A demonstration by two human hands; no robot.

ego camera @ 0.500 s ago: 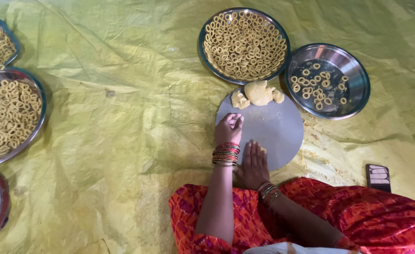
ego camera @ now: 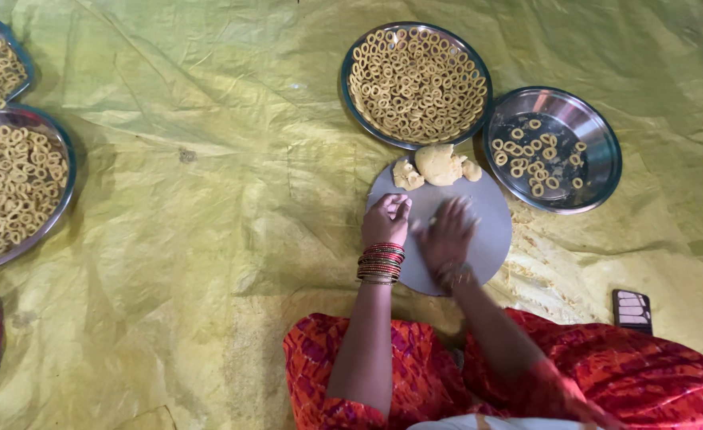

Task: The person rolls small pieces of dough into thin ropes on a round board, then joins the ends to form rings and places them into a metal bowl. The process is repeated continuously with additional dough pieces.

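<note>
My left hand [ego camera: 386, 220] rests on the near left part of the round grey board [ego camera: 491, 219]. Its fingers [ego camera: 399, 209] are curled in, maybe around a tiny bit of dough, but I cannot tell if they hold anything. Red and gold bangles [ego camera: 381, 263] sit on that wrist.

My right hand [ego camera: 447, 233] lies flat on the board, just right of the left one. It looks blurry. Its fingers are spread out and loose, not gripping. I cannot see what is under the palm.

At the far edge of the board sits a big dough lump [ego camera: 437, 164], with a smaller piece [ego camera: 406, 174] on its left and another small bit [ego camera: 471, 170] on its right. They touch each other or nearly so.

Just past the dough is a round steel plate [ego camera: 350, 95] packed full of little dough rings [ego camera: 417, 84]. To the right of it is a steel bowl [ego camera: 586, 119] with only a few rings [ego camera: 538, 159] inside.

Far to the left are two more plates [ego camera: 66, 187] of rings. Everything sits on a yellow sheet [ego camera: 192, 239] on the floor. My knees in red cloth [ego camera: 654, 382] are near me, and a small dark phone [ego camera: 632, 309] lies on the right.
</note>
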